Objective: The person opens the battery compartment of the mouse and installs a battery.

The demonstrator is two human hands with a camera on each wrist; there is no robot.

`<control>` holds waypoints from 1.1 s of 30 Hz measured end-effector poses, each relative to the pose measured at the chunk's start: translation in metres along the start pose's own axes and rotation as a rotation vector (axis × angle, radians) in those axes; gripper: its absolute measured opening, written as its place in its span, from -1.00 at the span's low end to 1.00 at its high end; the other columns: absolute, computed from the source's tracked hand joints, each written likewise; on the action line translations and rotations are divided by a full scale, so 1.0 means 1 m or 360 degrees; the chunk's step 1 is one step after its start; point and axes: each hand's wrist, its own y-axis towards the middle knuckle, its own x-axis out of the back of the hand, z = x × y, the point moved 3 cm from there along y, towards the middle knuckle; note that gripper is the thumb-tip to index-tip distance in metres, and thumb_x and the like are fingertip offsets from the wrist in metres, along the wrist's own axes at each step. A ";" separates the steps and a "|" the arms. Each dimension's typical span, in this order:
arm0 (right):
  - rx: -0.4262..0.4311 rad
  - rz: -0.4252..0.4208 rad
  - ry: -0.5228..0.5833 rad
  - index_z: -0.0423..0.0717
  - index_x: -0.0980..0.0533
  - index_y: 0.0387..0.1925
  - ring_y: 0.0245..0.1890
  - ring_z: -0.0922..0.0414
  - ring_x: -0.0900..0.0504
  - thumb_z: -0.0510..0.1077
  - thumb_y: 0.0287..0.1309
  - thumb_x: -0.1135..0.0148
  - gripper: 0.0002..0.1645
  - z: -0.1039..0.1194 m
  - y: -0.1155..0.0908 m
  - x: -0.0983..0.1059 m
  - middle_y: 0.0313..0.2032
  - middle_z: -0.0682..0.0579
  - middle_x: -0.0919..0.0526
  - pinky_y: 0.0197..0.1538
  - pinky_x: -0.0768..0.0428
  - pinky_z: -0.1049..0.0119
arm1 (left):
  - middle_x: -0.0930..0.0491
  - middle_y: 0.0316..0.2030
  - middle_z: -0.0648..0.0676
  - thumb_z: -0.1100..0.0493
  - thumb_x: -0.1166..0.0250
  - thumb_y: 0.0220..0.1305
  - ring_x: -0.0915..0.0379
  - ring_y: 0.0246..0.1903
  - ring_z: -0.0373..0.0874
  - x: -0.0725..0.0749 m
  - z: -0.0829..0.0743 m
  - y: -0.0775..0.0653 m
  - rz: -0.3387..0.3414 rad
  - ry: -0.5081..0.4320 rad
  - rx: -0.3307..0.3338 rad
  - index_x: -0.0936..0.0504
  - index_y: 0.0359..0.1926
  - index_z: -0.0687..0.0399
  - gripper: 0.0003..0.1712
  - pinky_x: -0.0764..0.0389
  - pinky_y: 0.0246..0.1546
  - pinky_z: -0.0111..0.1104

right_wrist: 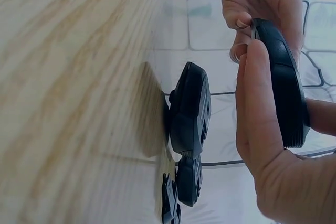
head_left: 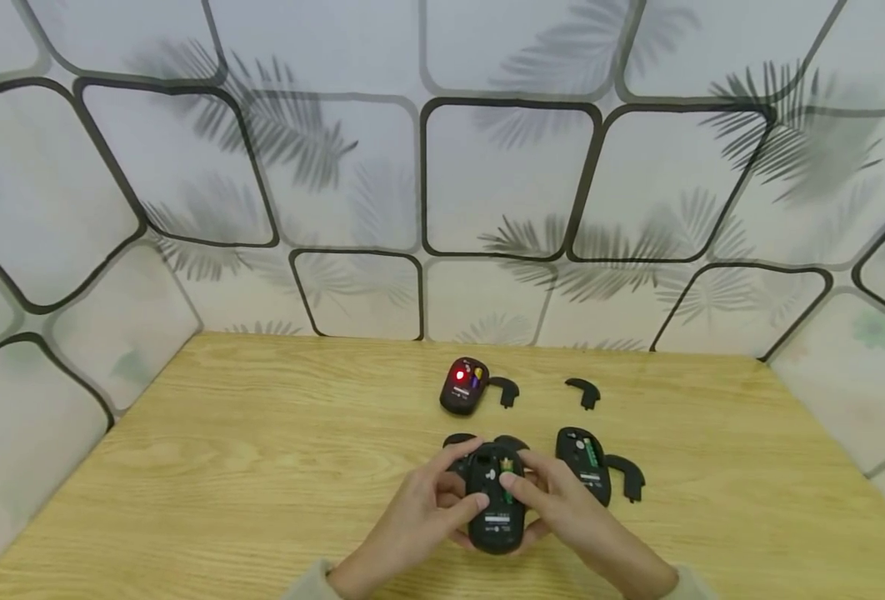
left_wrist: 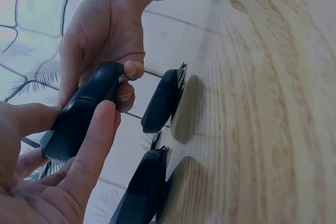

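Note:
Both hands hold a black computer mouse (head_left: 497,537) above the table, its underside turned up towards the head. My left hand (head_left: 420,504) grips its left side, thumb on the underside. On the other side my right hand (head_left: 573,504) grips it too, with the thumb over a green battery (head_left: 507,465) in the open slot, hiding part of it. The left wrist view shows the mouse (left_wrist: 81,116) from the side, between the fingers of both hands. From the right wrist, straight fingers lie along the mouse's (right_wrist: 283,93) upper shell.
Behind the hands lie dark, partly hidden pieces (head_left: 512,442). A mouse with a red light (head_left: 457,400) and a curved cover (head_left: 507,390) lie farther back, with another cover (head_left: 585,392) to their right. An upturned mouse (head_left: 596,483) and its cover (head_left: 628,477) are at right. Patterned walls (head_left: 487,300) enclose the wooden table (head_left: 262,450).

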 end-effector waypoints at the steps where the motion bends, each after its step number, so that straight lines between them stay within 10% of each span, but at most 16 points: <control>1: -0.0003 -0.0008 -0.0006 -0.54 -0.19 0.37 -0.14 -0.09 -0.74 -0.11 0.55 -0.04 -0.36 0.000 0.000 0.000 -0.09 -0.25 -0.70 -0.34 -0.80 0.12 | -0.60 -0.37 0.11 0.35 -0.27 0.41 -0.68 -0.38 -0.08 0.000 0.000 0.000 -0.0004 0.0002 0.0007 -0.30 0.48 0.14 -0.33 -0.79 -0.46 -0.23; 33: -0.0130 0.0004 0.0021 -0.47 0.00 0.49 -0.05 -0.11 -0.69 -0.10 0.54 -0.05 -0.23 -0.002 0.002 0.001 0.05 -0.23 -0.60 -0.33 -0.80 -0.01 | -0.62 -0.30 0.12 0.38 -0.23 0.43 -0.64 -0.37 -0.25 -0.004 0.001 -0.001 0.0074 0.0174 -0.0072 -0.26 0.47 0.17 -0.34 -0.79 -0.46 -0.29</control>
